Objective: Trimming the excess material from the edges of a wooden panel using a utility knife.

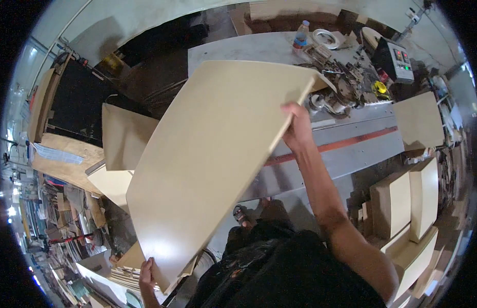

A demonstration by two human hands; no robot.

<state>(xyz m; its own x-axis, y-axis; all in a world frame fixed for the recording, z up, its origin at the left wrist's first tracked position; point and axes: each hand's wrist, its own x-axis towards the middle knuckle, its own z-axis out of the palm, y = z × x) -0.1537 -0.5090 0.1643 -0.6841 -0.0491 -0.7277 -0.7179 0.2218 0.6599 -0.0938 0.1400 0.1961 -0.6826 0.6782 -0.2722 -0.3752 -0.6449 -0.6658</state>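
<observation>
A large cream-coloured flat board (197,154) spans the middle of the view, tilted and held in front of my body. My right hand (298,126) is closed round its right edge near the far corner, thumb on the upper face. At the near left end, my left hand (147,274) grips the board's edge; part of its fingers is hidden behind the panel. The far part of the board is over a grey metal worktable (346,149) with an orange-red strip, and covers much of it.
On the worktable's far right stand metal machine parts (343,92), a bottle (301,35), a white roll (325,38) and a yellow tape measure (380,87). Beyond is a control box (395,61) with lit buttons. Cream panels (390,205) stand at right; a stack of boards (131,280) lies at lower left.
</observation>
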